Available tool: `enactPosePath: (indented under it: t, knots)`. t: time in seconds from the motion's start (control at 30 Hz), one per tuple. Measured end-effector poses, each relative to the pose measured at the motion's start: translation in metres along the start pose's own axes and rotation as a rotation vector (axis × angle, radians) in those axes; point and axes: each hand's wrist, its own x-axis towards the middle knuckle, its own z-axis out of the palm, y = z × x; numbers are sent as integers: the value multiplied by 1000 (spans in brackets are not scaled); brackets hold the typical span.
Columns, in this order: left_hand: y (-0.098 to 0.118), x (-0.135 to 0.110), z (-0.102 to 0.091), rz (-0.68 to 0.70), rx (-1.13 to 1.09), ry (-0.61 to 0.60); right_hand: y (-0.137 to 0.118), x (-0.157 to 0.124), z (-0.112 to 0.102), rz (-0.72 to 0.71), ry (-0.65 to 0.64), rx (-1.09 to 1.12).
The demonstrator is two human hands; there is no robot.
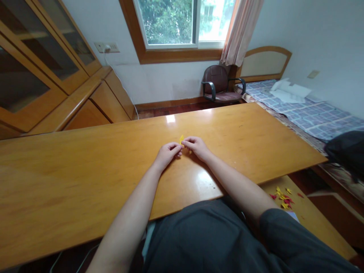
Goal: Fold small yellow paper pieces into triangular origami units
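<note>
Over the wooden table [93,170], a small piece of folded yellow paper [181,138] is pinched between my two hands. My left hand [168,153] has thumb and forefinger closed at its lower left side. From the right, my right hand [196,147] grips it with thumb and fingertips. Only the paper's pointed upper end and a bit near the right fingers show; the fingers cover the rest, so its full shape is hidden.
Several small yellow and red folded paper pieces [284,198] lie on a lower wooden surface [321,227] at right. A wooden cabinet [82,102] stands at left, an armchair [217,85] beyond the table, a bed [307,110] and a black bag [348,151] at right.
</note>
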Motion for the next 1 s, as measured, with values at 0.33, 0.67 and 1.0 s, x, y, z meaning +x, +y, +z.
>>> enactPosePath:
  t: [0.33,0.67,1.0]
  knots:
    - [1,-1,0,-38,-94,-25,-2,0,-1,-38,-68,20]
    - [2,-3,2,-41,-69,-67,4,-1,2,-32,10,79]
    - [-1,0,2,-69,-167,-59,-1,-2,2,17,-58,86]
